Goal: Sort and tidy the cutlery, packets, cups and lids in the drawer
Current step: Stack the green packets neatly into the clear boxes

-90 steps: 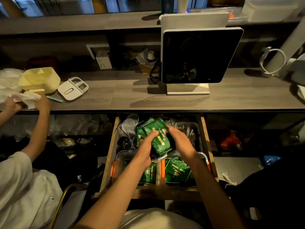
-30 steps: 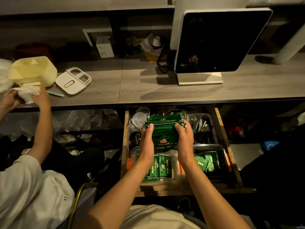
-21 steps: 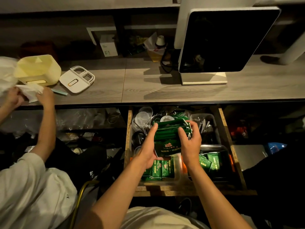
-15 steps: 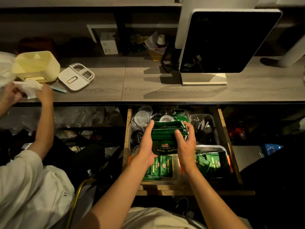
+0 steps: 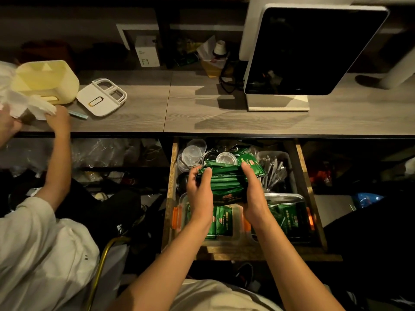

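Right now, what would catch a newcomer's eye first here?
Probably the stack of green packets squared between the left hand and right hand over the open drawer. Next, the big dark screen on the counter behind it.

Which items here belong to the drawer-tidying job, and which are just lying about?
In the job:
- stack of green foil packets, held by left hand and right hand
- clear plastic lids
- grey bin of metal cutlery
- wooden drawer

Lying about:
- dark tilted screen
- pale yellow plastic box
- white compartment lid
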Demonstrator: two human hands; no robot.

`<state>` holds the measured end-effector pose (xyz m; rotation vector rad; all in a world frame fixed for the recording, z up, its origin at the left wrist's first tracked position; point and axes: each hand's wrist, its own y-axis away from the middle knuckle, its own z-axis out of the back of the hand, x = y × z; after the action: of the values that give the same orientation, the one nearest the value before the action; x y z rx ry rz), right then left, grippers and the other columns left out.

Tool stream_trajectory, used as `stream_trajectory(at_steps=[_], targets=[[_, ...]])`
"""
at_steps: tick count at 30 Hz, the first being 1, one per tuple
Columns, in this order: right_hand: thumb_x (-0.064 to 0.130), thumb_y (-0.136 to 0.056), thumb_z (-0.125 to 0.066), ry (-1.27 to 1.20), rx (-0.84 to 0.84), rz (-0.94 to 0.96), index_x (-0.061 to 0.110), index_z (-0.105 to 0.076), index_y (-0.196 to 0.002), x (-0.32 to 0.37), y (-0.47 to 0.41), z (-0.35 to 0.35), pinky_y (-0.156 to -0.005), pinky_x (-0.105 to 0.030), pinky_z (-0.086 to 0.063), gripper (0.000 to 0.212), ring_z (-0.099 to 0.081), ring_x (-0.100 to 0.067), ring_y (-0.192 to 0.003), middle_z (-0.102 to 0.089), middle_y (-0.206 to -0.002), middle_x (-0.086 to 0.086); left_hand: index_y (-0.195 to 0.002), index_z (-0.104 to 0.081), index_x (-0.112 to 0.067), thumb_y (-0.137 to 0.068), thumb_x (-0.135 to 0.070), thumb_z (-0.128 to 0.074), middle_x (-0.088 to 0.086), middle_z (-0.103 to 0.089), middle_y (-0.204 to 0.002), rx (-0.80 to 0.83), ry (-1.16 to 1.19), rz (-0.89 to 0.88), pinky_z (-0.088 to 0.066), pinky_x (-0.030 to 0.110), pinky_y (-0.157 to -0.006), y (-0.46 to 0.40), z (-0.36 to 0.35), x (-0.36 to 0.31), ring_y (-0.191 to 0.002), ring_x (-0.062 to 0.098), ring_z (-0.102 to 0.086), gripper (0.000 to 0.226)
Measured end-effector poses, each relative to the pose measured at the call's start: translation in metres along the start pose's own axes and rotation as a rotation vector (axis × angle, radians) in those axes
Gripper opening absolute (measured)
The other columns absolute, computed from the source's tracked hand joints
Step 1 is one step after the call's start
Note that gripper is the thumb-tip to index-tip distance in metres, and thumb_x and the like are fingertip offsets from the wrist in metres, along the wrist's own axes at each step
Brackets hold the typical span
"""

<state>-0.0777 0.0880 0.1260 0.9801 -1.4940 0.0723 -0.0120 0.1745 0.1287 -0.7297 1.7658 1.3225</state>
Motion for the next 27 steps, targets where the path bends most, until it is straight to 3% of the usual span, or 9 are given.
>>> stream_trajectory(at_steps=[2, 5, 8, 12, 16, 19, 22, 25, 27], targets=[[0.058, -0.082, -0.059, -0.018, -0.098, 0.008, 0.009, -0.069, -0.103, -0.001, 0.000, -0.005, -0.091, -0.053, -0.050, 0.054, -0.067, -0.039, -0.102, -0.071, -0.106, -0.018, -0.102, -0.057, -0.048, -0.089, -0.048, -0.065, 0.006, -0.059, -0.126, 0.029, 0.017, 0.024, -0.052, 0.051, -0.098, 0.004, -0.001, 0.000, -0.112, 0.023, -0.061, 0.015], [0.053, -0.071, -0.056, -0.039, -0.221, 0.096, 0.010, -0.063, -0.083, -0.004, 0.002, -0.007, -0.074, -0.046, -0.043, 0.044, -0.057, -0.032, -0.083, -0.060, -0.086, -0.015, -0.111, -0.059, -0.026, -0.096, -0.036, -0.061, 0.005, -0.067, -0.111, 0.053, 0.063, 0.062, -0.057, 0.044, -0.087, -0.001, -0.001, 0.009, -0.099, 0.020, -0.066, 0.018], [0.044, -0.076, -0.052, -0.056, -0.183, 0.205, 0.014, -0.052, -0.074, -0.004, 0.006, -0.006, -0.069, -0.040, -0.037, 0.030, -0.046, -0.022, -0.076, -0.049, -0.078, -0.007, -0.107, -0.065, -0.019, -0.093, -0.047, -0.061, 0.009, -0.072, -0.107, 0.044, 0.111, 0.133, -0.059, 0.049, -0.084, 0.000, -0.003, 0.005, -0.099, 0.029, -0.070, 0.032], [0.026, -0.097, -0.054, 0.000, -0.101, 0.268, 0.011, -0.059, -0.082, -0.002, 0.007, -0.008, -0.059, -0.021, -0.048, 0.022, -0.059, -0.007, -0.067, -0.061, -0.070, 0.007, -0.115, -0.067, -0.018, -0.092, -0.053, -0.059, 0.014, -0.073, -0.109, 0.049, 0.155, 0.252, -0.061, 0.050, -0.080, -0.003, -0.001, 0.005, -0.097, 0.033, -0.072, 0.042], [0.023, -0.096, -0.057, 0.075, -0.167, 0.245, 0.010, -0.059, -0.077, -0.007, -0.009, -0.011, -0.058, -0.027, -0.045, 0.023, -0.056, -0.007, -0.059, -0.058, -0.061, 0.009, -0.111, -0.070, -0.015, -0.091, -0.050, -0.059, 0.015, -0.074, -0.108, -0.024, 0.134, 0.303, -0.060, 0.053, -0.083, -0.007, -0.002, 0.011, -0.096, 0.033, -0.072, 0.041], [0.048, -0.091, -0.056, 0.243, -0.083, 0.228, 0.021, -0.062, -0.090, -0.021, -0.023, -0.007, -0.076, -0.039, -0.053, 0.028, -0.064, -0.012, -0.082, -0.068, -0.085, 0.004, -0.104, -0.070, -0.014, -0.094, -0.051, -0.054, 0.015, -0.074, -0.104, -0.068, 0.135, 0.353, -0.057, 0.053, -0.090, -0.013, 0.000, 0.013, -0.097, 0.033, -0.071, 0.041], [0.076, -0.076, -0.055, 0.544, -0.080, 0.153, 0.023, -0.054, -0.131, -0.032, -0.031, -0.006, -0.101, -0.050, -0.048, 0.076, -0.058, -0.020, -0.120, -0.062, -0.131, -0.002, -0.097, -0.071, -0.013, -0.096, -0.053, -0.049, 0.014, -0.074, -0.095, -0.021, 0.126, 0.445, -0.055, 0.050, -0.089, -0.023, 0.005, 0.013, -0.091, 0.033, -0.070, 0.046], [0.054, -0.087, -0.063, 0.600, -0.181, 0.162, 0.020, -0.052, -0.138, -0.033, -0.037, -0.009, -0.106, -0.036, -0.043, 0.063, -0.054, -0.013, -0.124, -0.056, -0.137, 0.006, -0.090, -0.069, -0.017, -0.100, -0.053, -0.043, 0.009, -0.074, -0.080, 0.081, 0.058, 0.505, -0.057, 0.042, -0.077, -0.030, 0.011, 0.015, -0.078, 0.028, -0.070, 0.046], [0.035, -0.092, -0.065, 0.576, -0.149, 0.165, 0.023, -0.063, -0.119, -0.032, -0.043, -0.004, -0.091, -0.020, -0.046, 0.030, -0.060, 0.003, -0.099, -0.060, -0.114, 0.019, -0.094, -0.064, -0.023, -0.101, -0.057, -0.039, 0.006, -0.073, -0.089, 0.165, -0.128, 0.550, -0.057, 0.039, -0.074, -0.036, 0.021, 0.019, -0.084, 0.023, -0.069, 0.043]])
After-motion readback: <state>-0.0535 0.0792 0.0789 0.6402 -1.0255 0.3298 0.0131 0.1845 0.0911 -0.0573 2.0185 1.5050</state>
